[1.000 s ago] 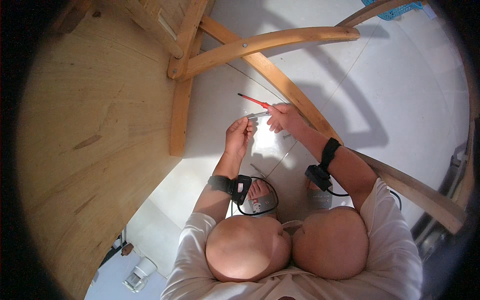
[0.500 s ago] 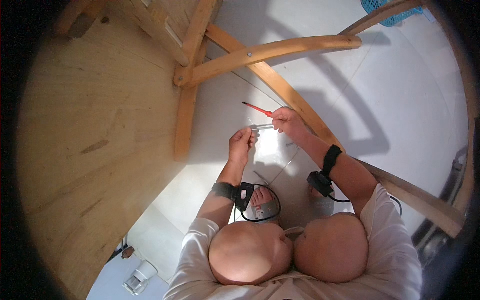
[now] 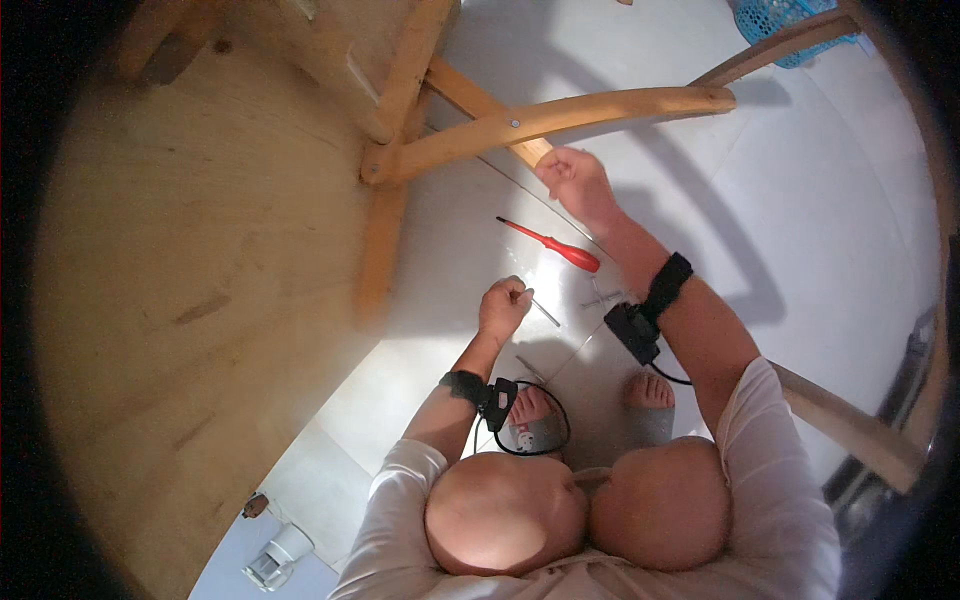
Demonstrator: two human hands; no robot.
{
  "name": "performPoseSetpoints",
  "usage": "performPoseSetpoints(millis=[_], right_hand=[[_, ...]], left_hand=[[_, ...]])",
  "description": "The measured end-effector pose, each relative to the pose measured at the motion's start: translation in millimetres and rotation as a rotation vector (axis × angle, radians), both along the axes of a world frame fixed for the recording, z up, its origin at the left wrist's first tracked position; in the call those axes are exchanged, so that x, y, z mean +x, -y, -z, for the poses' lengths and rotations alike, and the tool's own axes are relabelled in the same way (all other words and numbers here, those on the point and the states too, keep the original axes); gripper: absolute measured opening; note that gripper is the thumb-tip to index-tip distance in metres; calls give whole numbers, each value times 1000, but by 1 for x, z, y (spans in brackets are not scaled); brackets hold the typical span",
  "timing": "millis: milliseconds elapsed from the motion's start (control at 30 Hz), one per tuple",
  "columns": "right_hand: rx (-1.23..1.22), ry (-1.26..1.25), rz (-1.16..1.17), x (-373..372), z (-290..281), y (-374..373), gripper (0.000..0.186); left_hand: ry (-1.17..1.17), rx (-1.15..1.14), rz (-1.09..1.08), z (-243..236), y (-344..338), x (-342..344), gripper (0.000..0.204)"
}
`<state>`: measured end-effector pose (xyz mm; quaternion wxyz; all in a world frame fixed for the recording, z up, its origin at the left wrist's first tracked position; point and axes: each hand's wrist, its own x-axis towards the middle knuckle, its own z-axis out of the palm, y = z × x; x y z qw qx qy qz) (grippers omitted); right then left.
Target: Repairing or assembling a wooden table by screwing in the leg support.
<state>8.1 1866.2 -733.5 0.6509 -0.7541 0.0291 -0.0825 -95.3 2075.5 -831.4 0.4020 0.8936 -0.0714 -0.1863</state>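
Note:
My left hand (image 3: 505,308) is closed on a thin metal rod (image 3: 543,312), which points down to the right. The red screwdriver (image 3: 568,250) lies on the white tiled floor (image 3: 460,230) between my hands, its dark tip toward the upper left. My right hand (image 3: 578,188) is raised at the slanted wooden bar (image 3: 530,150), just below the curved wooden bar (image 3: 610,105) with its metal bolt head. Its fingers are curled at the wood; whether they grip it or something small, I cannot make out. A few small metal pieces (image 3: 592,300) lie below the screwdriver.
A large plywood panel (image 3: 190,280) fills the left side, joined to wooden legs (image 3: 385,230). Another wooden bar (image 3: 850,420) runs at lower right. A blue plastic basket (image 3: 760,30) is at the upper right. A white plastic object (image 3: 280,550) sits at lower left.
My right hand has let go of the screwdriver, now lying on the floor, and moved up to the slanted bar. My left hand, still holding the rod, appears lower in view.

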Motion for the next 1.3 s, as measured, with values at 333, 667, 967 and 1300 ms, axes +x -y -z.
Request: performPoseSetpoints(millis=[333,667,967,1300], right_hand=[[-722,40,-23,66,-40,-2,13],[-1110,77,-171,84,-34,-6,20],[-1230,233,-421,92,-42,3,23],[-890,76,-266,94,-24,14,17]], left_hand=[[-239,-557,-238,-29,10,8,5],[-179,-357,-237,-21,4,13,9],[-166,-335,-245,-22,4,13,9],[-221,-375,-308,-24,7,11,9]])
